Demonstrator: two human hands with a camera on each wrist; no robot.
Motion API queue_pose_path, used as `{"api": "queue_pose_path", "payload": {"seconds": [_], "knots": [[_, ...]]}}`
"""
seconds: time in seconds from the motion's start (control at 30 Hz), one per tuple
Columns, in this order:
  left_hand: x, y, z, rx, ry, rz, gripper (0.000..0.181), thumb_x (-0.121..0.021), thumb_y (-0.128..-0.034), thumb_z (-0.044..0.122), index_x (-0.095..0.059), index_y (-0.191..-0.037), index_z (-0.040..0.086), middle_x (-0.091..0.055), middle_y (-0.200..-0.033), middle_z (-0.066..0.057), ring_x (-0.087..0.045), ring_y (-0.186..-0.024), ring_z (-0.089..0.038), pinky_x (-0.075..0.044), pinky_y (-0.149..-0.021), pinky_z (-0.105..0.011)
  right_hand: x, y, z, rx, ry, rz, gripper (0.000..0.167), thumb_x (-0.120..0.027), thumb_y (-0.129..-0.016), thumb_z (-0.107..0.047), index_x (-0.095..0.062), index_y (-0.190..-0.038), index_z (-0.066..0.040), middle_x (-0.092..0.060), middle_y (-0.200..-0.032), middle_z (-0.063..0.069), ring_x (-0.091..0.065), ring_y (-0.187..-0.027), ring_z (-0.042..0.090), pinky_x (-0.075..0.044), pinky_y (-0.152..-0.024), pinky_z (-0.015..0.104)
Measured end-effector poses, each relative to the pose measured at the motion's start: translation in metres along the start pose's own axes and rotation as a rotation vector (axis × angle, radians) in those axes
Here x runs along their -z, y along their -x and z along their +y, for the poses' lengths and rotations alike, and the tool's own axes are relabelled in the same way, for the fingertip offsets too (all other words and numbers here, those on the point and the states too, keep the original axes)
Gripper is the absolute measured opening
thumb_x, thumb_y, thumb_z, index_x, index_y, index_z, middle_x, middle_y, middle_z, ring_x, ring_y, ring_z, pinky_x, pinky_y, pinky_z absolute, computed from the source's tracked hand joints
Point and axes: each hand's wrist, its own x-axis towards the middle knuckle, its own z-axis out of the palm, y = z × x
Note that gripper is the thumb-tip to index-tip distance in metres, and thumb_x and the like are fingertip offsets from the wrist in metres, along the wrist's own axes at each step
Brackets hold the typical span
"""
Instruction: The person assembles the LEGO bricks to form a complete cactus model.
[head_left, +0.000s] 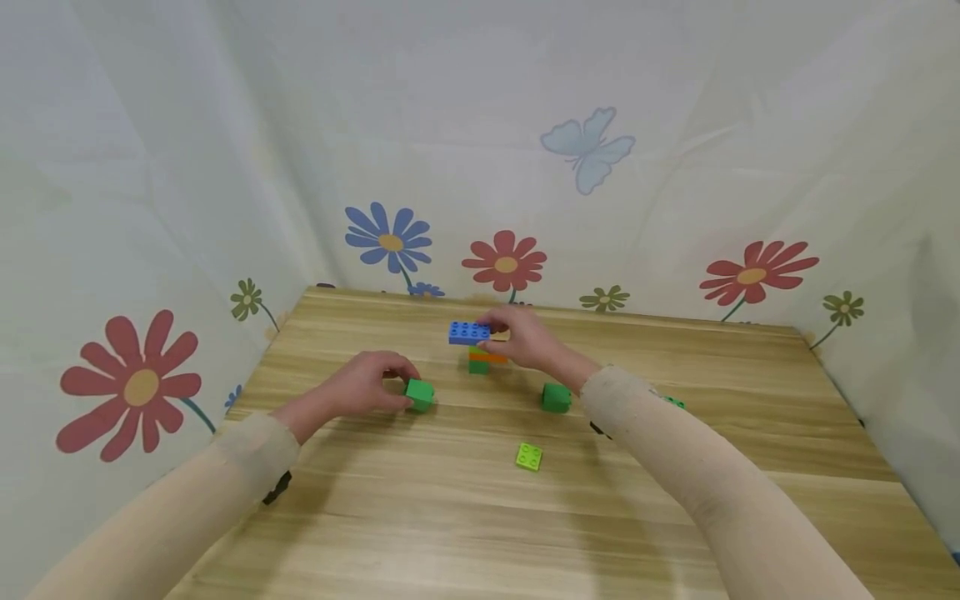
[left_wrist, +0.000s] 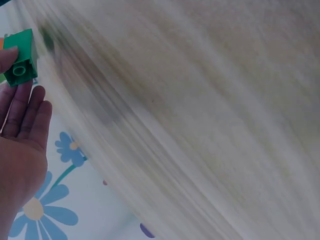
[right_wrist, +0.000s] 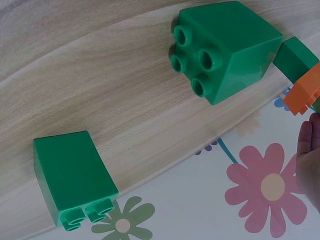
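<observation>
Lime brick (head_left: 528, 457) seems left over, five o'clock of begun stack (head_left: 477, 367); left hand (head_left: 369, 386) pinches green block (head_left: 420, 395), right hand (head_left: 525, 340) blue brick (head_left: 463, 335).

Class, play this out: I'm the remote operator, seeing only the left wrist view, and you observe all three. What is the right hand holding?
Observer: The head view shows the right hand pinching a blue brick.

Operator: Does any loose brick lie with its studs facing up?

Observer: Yes, the head view shows a lime brick studs up on the table.

Operator: And what does the right wrist view add?

Observer: It shows a large-looking green brick lying on its side, apart from a second green brick.
</observation>
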Motion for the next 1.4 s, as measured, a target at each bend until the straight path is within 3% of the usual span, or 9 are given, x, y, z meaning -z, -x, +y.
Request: {"api": "queue_pose_path", "payload": {"seconds": [0.2,0.5,0.73,0.97,1.1,1.2,1.4], "knots": [[-0.006,-0.001,-0.005,0.033,0.075,0.027,0.029,-0.088,-0.0899,0.023,-0.077,-0.116,0.017,-0.074,-0.115,0.003,-0.067,-0.110,-0.022,-0.054,-0.108,-0.050,0.002,-0.001,-0.001,0.006,-0.001,0.005,0.039,-0.080,-0.099,-0.017,-0.071,-0.133,-0.003,-0.073,-0.124,0.012,-0.071,-0.111,0.029,-0.057,-0.104,0.043],[-0.014,0.001,-0.012,0.031,0.069,0.030,0.035,-0.091,-0.0883,0.020,-0.078,-0.120,0.015,-0.075,-0.121,0.000,-0.069,-0.116,-0.023,-0.055,-0.107,-0.049,0.003,-0.001,-0.002,-0.004,0.001,0.001,0.039,-0.080,-0.099,-0.018,-0.071,-0.133,-0.003,-0.072,-0.124,0.012,-0.070,-0.112,0.031,-0.057,-0.104,0.045],[-0.007,-0.005,-0.004,-0.019,-0.075,-0.034,0.050,-0.094,-0.0844,0.027,-0.074,-0.129,0.013,-0.074,-0.126,0.001,-0.068,-0.120,-0.022,-0.053,-0.109,-0.048,0.002,-0.002,-0.001,-0.009,0.009,-0.005,0.040,-0.079,-0.099,-0.018,-0.070,-0.135,-0.003,-0.072,-0.124,0.012,-0.070,-0.112,0.031,-0.057,-0.104,0.044],[0.001,-0.025,0.020,-0.089,-0.275,-0.150,0.059,-0.096,-0.0812,0.033,-0.074,-0.131,0.010,-0.074,-0.127,-0.002,-0.068,-0.118,-0.023,-0.053,-0.109,-0.047,0.001,-0.002,0.002,-0.014,0.020,0.007,0.038,-0.080,-0.099,-0.018,-0.071,-0.133,-0.004,-0.073,-0.123,0.011,-0.070,-0.109,0.028,-0.058,-0.103,0.041],[0.000,-0.032,0.029,-0.079,-0.342,-0.205,0.053,-0.095,-0.0818,0.033,-0.075,-0.126,0.011,-0.075,-0.120,0.000,-0.068,-0.107,-0.018,-0.056,-0.103,-0.043,0.001,-0.001,0.002,-0.008,0.015,-0.002,0.038,-0.080,-0.099,-0.019,-0.071,-0.133,-0.004,-0.073,-0.123,0.012,-0.070,-0.110,0.031,-0.058,-0.103,0.043],[-0.003,-0.035,0.031,-0.084,-0.372,-0.232,0.039,-0.094,-0.0839,0.029,-0.077,-0.116,0.014,-0.074,-0.109,0.005,-0.064,-0.094,-0.014,-0.056,-0.096,-0.039,0.001,-0.001,0.001,-0.006,0.013,-0.007,0.039,-0.080,-0.099,-0.019,-0.071,-0.133,-0.003,-0.073,-0.124,0.012,-0.070,-0.111,0.033,-0.057,-0.103,0.044],[-0.006,-0.036,0.033,-0.098,-0.373,-0.223,0.023,-0.091,-0.0869,0.021,-0.076,-0.104,0.018,-0.071,-0.098,0.009,-0.059,-0.086,-0.013,-0.055,-0.088,-0.037,0.000,-0.001,-0.001,-0.013,0.020,-0.006,0.038,-0.080,-0.099,-0.019,-0.071,-0.133,-0.003,-0.072,-0.123,0.011,-0.070,-0.111,0.032,-0.057,-0.104,0.042]]}}
